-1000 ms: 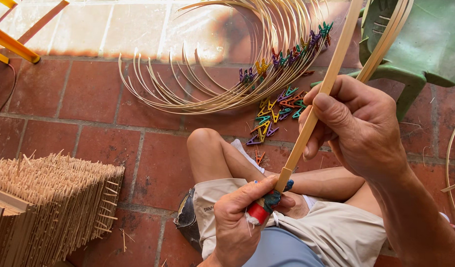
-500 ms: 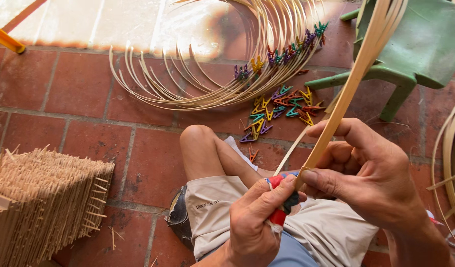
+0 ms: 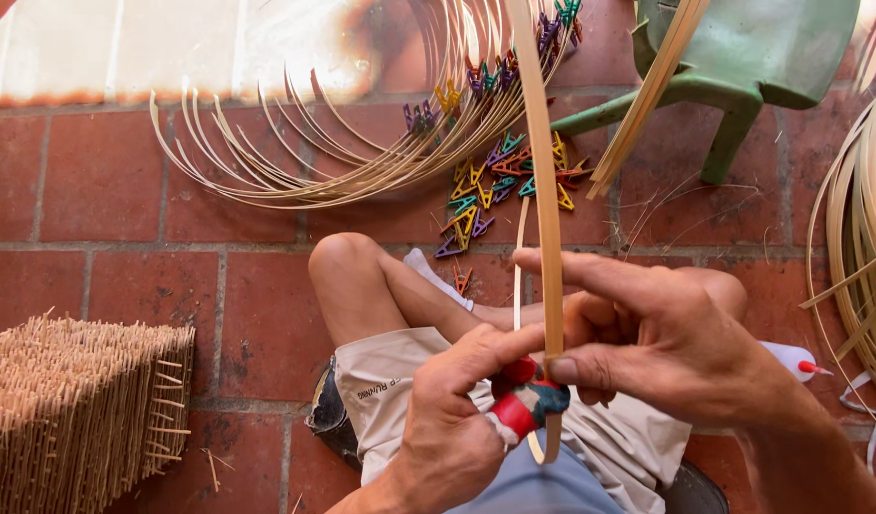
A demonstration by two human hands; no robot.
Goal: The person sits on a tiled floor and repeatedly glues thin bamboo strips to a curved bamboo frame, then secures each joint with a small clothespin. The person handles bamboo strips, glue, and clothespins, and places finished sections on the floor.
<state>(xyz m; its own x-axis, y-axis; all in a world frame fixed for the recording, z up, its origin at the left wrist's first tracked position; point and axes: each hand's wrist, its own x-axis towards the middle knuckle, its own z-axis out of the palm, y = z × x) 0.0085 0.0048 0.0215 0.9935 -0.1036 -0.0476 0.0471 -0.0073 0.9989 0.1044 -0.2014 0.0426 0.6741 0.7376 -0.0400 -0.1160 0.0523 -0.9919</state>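
Observation:
My right hand [image 3: 666, 333] pinches a long flat bamboo strip [image 3: 542, 162] that rises upright from my lap to the top of the view. My left hand [image 3: 452, 428] grips a small tool with a red and blue taped handle [image 3: 521, 405], pressed against the strip's lower end. A thin sliver [image 3: 520, 257] curls off the strip beside it. I sit on the floor with my bare knee [image 3: 347, 262] bent in front of me.
Curved bamboo strips [image 3: 314, 171] lie fanned on the red tile floor, several held by coloured clips. Loose coloured clips [image 3: 495, 190] lie beyond my knee. A green plastic chair [image 3: 742, 67] stands top right, a woven stick basket [image 3: 76, 409] bottom left, a glue bottle [image 3: 790, 360] at right.
The strip has swung from leaning right to nearly upright. My right hand slid down it to meet the left hand and the tool. The view shifted slightly.

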